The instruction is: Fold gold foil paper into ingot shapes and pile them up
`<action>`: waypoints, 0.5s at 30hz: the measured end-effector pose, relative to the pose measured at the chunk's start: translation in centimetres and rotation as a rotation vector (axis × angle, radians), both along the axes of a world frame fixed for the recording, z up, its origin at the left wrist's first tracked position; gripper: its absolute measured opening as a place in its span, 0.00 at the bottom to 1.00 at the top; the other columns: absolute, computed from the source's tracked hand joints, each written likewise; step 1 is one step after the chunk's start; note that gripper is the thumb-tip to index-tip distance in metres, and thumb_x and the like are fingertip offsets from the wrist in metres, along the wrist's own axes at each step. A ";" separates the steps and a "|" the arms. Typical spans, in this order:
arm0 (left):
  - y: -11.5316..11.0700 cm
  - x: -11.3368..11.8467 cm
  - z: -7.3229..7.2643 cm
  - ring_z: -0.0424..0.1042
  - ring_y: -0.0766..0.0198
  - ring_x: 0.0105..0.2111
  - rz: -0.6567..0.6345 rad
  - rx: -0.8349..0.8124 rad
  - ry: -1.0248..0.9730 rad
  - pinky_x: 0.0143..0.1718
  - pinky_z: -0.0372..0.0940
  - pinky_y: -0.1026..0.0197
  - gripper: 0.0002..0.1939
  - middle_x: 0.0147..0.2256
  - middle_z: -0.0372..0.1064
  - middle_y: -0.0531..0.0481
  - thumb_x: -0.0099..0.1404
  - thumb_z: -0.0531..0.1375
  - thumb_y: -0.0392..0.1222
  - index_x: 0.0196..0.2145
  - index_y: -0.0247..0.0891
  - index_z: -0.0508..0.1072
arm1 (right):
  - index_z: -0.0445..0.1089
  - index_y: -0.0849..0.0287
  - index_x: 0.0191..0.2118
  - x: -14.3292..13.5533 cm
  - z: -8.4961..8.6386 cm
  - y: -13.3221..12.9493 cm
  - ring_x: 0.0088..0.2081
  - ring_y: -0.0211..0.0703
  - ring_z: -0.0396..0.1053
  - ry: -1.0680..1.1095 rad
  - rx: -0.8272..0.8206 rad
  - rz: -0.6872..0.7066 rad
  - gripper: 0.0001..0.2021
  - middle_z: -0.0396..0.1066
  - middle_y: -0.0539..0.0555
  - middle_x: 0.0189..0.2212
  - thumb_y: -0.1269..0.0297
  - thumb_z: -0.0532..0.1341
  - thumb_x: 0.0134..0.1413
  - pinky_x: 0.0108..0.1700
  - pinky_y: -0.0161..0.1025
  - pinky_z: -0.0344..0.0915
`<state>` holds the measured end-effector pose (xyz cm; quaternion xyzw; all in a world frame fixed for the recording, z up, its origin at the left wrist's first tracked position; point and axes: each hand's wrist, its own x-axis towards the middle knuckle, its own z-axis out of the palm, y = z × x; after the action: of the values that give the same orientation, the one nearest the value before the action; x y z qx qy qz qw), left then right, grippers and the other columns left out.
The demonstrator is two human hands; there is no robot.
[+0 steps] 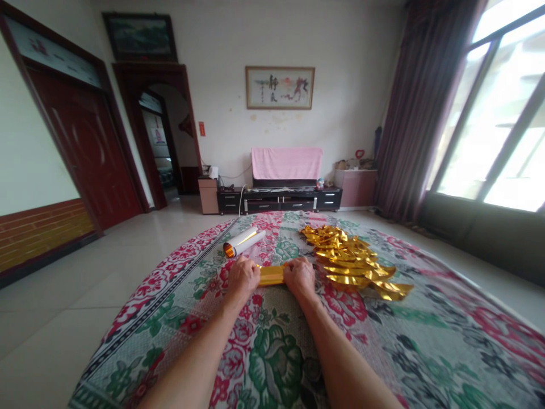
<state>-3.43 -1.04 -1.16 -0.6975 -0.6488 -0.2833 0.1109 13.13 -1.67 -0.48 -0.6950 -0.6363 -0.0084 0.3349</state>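
Observation:
A gold foil sheet [271, 276], folded into a flat strip, stretches between my two hands just above the patterned tablecloth. My left hand [244, 272] is closed on its left end, and my right hand [300, 276] is closed on its right end. Both sets of knuckles face up, and the fingertips are largely hidden. Right of my right hand lies a pile of folded gold foil pieces [347, 258] with pointed, boat-like ends. Beyond my left hand rests a white roll [244, 241] with gold showing inside its near end.
A round table under a floral cloth [276, 363] fills the foreground. Beyond it stand a low black cabinet [264, 203] and a pink cloth [287, 163] draped over something above it. Dark curtains [417, 108] hang by the window at right; a red door [85, 142] is at left.

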 end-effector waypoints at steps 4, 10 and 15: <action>-0.5 0.3 0.3 0.67 0.63 0.32 0.021 -0.007 0.068 0.34 0.58 0.63 0.12 0.29 0.67 0.46 0.59 0.49 0.39 0.24 0.36 0.70 | 0.75 0.60 0.30 -0.1 0.1 -0.2 0.35 0.43 0.65 -0.026 -0.016 -0.007 0.12 0.71 0.57 0.33 0.68 0.53 0.45 0.36 0.35 0.56; -0.6 0.3 0.3 0.67 0.60 0.35 -0.003 -0.026 0.094 0.38 0.59 0.61 0.08 0.31 0.67 0.45 0.59 0.51 0.39 0.27 0.36 0.68 | 0.74 0.60 0.30 -0.2 0.3 -0.5 0.36 0.44 0.64 -0.043 -0.046 -0.008 0.12 0.69 0.57 0.34 0.68 0.53 0.48 0.36 0.36 0.56; -0.4 0.2 0.0 0.65 0.60 0.39 -0.054 0.029 0.030 0.41 0.58 0.62 0.08 0.35 0.66 0.45 0.57 0.54 0.38 0.36 0.36 0.67 | 0.71 0.60 0.39 -0.3 0.0 -0.2 0.38 0.45 0.63 -0.011 -0.046 -0.032 0.13 0.68 0.57 0.37 0.67 0.54 0.47 0.38 0.36 0.55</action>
<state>-3.25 -1.49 -1.15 -0.7172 -0.6240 -0.2849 0.1229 12.88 -1.92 -0.47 -0.7124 -0.6270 -0.0030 0.3152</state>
